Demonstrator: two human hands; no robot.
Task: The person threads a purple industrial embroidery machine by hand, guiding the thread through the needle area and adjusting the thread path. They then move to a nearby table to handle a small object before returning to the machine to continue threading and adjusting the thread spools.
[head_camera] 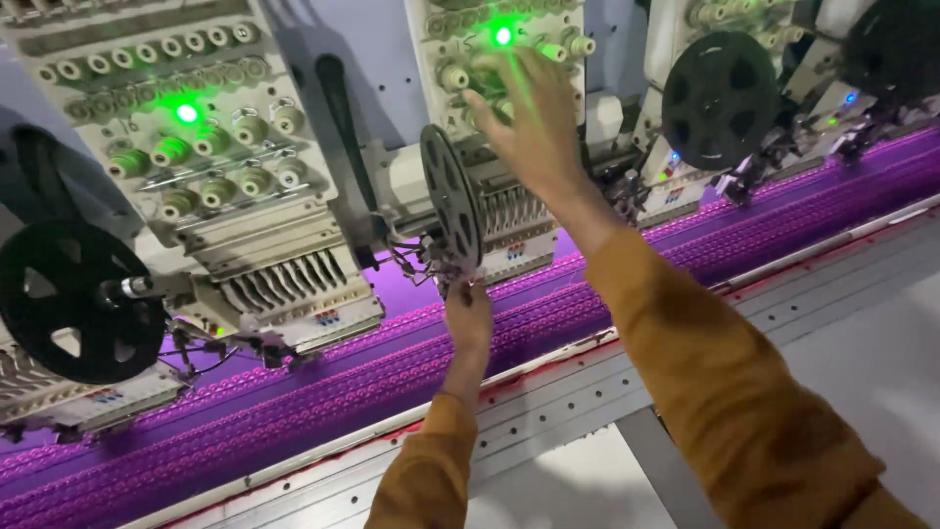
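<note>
Low in the centre of the frame, the left hand point(468, 315) pinches with closed fingers at the needle area under the black spool wheel point(450, 201). Farther up, the right hand point(534, 118), fingers spread open, touches the tension knobs point(452, 76), probably checking the thread; the next move seems to need careful guiding.

**My arms and hands: what I'm wearing**

Both my forearms are in long sleeves of mustard-ochre cloth, plain weave, no print, no buttons visible. Left sleeve point(431, 470) ends in a snug cuff just behind the wrist, well back from my fingers. Right sleeve point(725, 372) is looser, creased and folded along its length, its edge also stopping behind the wrist. My left hand point(468, 312) and right hand point(534, 122) are bare: no gloves, rings, watch or bands visible. Green lamp glow tints my right fingers point(519, 73).
</note>
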